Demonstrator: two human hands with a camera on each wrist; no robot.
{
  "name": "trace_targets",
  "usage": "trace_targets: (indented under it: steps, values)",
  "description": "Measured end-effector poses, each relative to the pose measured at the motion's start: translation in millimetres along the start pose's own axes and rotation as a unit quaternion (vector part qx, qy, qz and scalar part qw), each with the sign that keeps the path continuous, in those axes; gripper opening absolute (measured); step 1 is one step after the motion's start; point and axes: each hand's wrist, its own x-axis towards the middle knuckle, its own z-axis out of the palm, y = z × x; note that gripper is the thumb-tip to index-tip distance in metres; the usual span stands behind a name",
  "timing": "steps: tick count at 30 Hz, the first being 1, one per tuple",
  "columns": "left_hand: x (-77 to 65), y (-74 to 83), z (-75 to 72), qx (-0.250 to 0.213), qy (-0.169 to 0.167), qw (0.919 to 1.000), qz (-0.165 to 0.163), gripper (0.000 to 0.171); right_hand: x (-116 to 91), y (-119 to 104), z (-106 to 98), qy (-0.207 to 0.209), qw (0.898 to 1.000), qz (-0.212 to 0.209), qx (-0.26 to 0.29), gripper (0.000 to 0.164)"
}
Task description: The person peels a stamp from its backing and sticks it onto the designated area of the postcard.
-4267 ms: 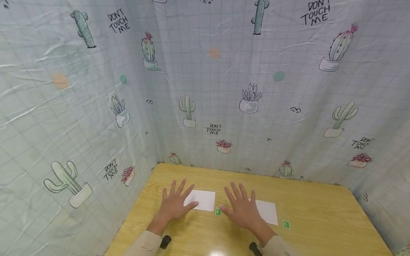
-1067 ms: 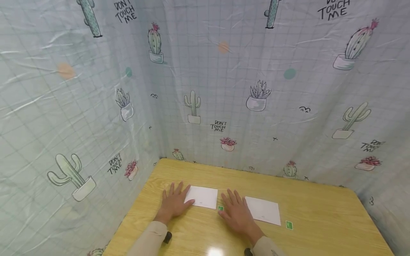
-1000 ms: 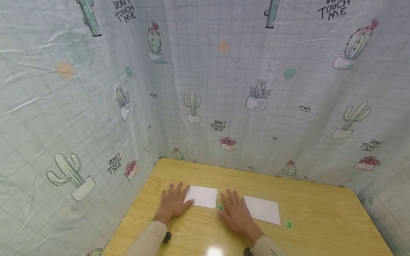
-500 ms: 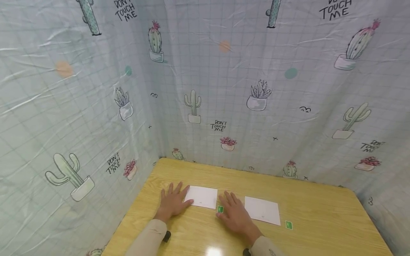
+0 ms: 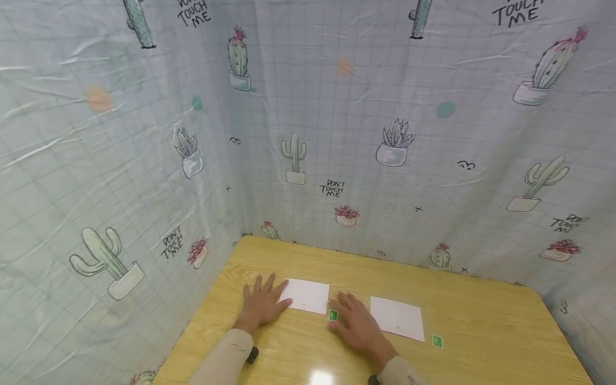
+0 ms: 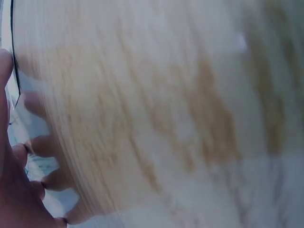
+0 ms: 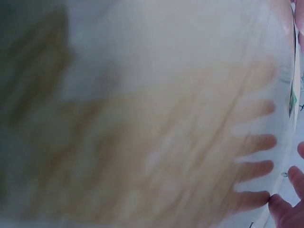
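Two white paper rectangles lie flat on the wooden table, a left one (image 5: 308, 295) and a right one (image 5: 397, 318), each with a tiny mark near its front edge. Beside each lies a small green square with a white border, like a stamp: the left square (image 5: 333, 315) and the right square (image 5: 437, 341). My left hand (image 5: 260, 305) rests with fingers spread, its thumb and index finger at the left paper's left edge. My right hand (image 5: 358, 326) lies between the papers, its fingers and thumb around the left green square without gripping it. Fingertips meet their reflections in both wrist views.
The yellow wood-grain table (image 5: 481, 321) is glossy, with a bright light reflection near its front. A cactus-printed curtain (image 5: 361, 107) hangs along the back and left sides of the table.
From spread and raised over the papers, both hands have lowered to the table. Lately the right hand's fingers have drawn together slightly by the left green square; the left hand stays put.
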Motion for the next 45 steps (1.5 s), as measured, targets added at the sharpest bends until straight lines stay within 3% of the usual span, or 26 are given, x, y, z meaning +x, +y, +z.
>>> trace_targets:
  steps: [9, 18, 27, 45]
  values:
    - [-1.9, 0.7, 3.2, -0.012, -0.016, 0.9998, -0.005, 0.065, -2, 7, 2, 0.015, 0.999, -0.025, 0.025, 0.047]
    - [3.3, -0.2, 2.6, -0.002, -0.037, 0.9991, -0.018, 0.066, 7, 11, 2, 0.01, 0.994, 0.019, 0.106, 0.04]
    - [2.4, 4.0, -2.6, -0.008, -0.047, 0.9987, -0.019, 0.067, 10, 9, 1, 0.016, 0.99, 0.021, 0.14, 0.037]
    - [-2.9, 7.1, -6.4, -0.008, -0.051, 0.9984, -0.022, 0.066, 9, 4, 1, 0.021, 0.987, 0.038, 0.154, 0.029]
